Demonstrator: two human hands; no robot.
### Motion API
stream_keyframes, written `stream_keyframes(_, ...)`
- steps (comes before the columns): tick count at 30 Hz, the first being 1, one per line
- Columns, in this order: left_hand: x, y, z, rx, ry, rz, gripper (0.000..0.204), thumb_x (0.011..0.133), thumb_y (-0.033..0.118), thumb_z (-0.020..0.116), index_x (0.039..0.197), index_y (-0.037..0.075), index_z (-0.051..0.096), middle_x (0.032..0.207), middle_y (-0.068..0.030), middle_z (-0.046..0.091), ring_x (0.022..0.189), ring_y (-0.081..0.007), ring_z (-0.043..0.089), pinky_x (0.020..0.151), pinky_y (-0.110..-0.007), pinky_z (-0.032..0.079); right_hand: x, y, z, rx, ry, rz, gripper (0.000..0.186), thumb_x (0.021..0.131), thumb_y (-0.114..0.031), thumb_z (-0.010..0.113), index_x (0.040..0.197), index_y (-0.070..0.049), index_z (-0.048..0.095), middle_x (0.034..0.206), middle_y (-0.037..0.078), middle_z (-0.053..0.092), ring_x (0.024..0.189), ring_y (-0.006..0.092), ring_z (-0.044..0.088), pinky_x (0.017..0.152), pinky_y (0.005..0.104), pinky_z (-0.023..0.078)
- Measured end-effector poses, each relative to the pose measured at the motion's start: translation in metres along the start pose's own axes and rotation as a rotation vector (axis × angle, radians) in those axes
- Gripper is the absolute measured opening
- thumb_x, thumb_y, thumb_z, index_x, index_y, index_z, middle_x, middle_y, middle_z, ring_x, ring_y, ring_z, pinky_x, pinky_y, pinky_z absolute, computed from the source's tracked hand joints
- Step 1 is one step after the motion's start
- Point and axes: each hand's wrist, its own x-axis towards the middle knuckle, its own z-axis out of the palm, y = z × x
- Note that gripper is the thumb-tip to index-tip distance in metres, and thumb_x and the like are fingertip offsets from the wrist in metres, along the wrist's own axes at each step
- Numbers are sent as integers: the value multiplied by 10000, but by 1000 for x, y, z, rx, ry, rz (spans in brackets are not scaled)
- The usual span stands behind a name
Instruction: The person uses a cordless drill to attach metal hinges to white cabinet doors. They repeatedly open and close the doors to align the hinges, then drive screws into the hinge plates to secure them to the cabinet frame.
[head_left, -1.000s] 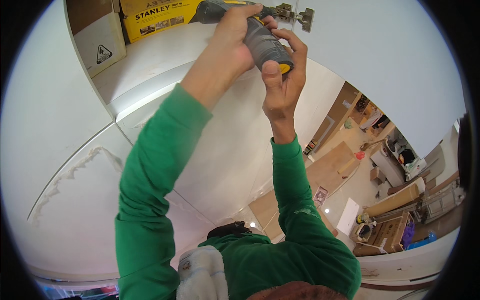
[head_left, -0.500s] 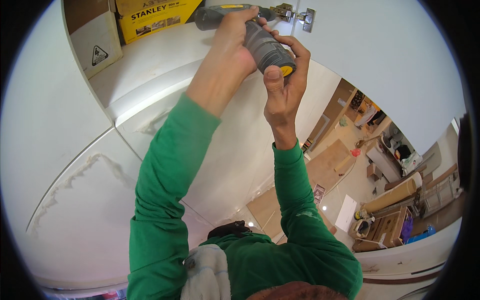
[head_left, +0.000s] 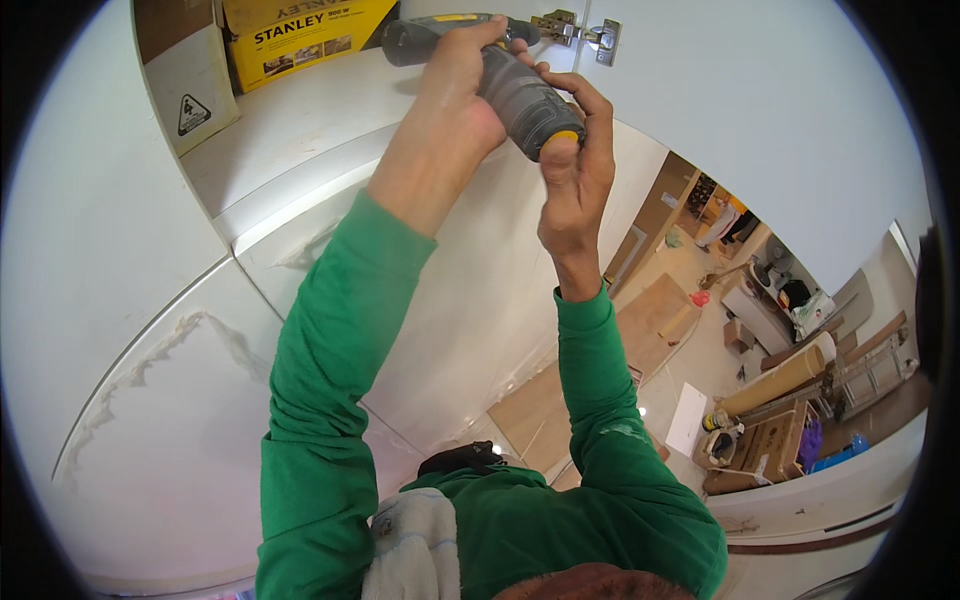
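Note:
A grey-and-black power drill with yellow trim (head_left: 525,105) is held high at the top of the view. My left hand (head_left: 455,95) is closed on it near the head, thumb over the top. My right hand (head_left: 575,185) wraps round the lower end of its handle, thumb by the yellow cap. The drill's nose reaches a metal cabinet hinge (head_left: 558,28); contact cannot be made out. The hinge's mounting cup (head_left: 606,42) sits on a white door (head_left: 760,110), swung out to the right.
A yellow cardboard box (head_left: 310,50) and a pale carton (head_left: 195,110) sit on a white shelf (head_left: 240,170). Below are a cardboard roll (head_left: 770,380), crates (head_left: 760,455), a ladder (head_left: 865,375) and floor boards (head_left: 530,420). Another person (head_left: 730,220) stands far off at right.
Both hands have shifted slightly lower in the view with the drill, whose back end now sits further left. The scene below has shifted slightly. The grip looks much the same.

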Motion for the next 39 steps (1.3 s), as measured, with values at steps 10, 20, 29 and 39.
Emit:
stream_keyframes(10,2,3,-3,-104,-45,45,317,997,51,680,1220,-16,464,1011,-204,655,801,-287,665,744,-451,634,42,17,-46,-281,-29,149,266,1113,-233,570,1249,-47,702,910,65,722,818,141,659,730,291,521)
stream_keyframes(20,-20,20,-14,-71,-45,162,339,958,12,712,1210,-17,487,1022,-227,676,789,-268,654,739,-456,637,140,82,-18,-1524,-859,-717,136,972,-148,673,955,-57,772,1128,77,659,1100,216,600,995,396,490)
stream_keyframes(29,-31,28,-20,-99,-81,167,374,957,-4,703,1247,-14,468,1046,-238,681,787,-265,654,741,-454,640,157,107,-13,-1250,-1005,-854,147,936,-165,704,869,-73,798,1142,92,728,1107,247,655,1029,396,483)
stream_keyframes(39,-15,27,-15,-199,-146,63,358,945,-1,708,1220,-9,479,1030,-233,685,749,-265,661,681,-414,631,117,99,-10,-1034,-675,-578,285,870,-37,768,1118,-169,813,986,2,785,980,195,690,932,360,478)
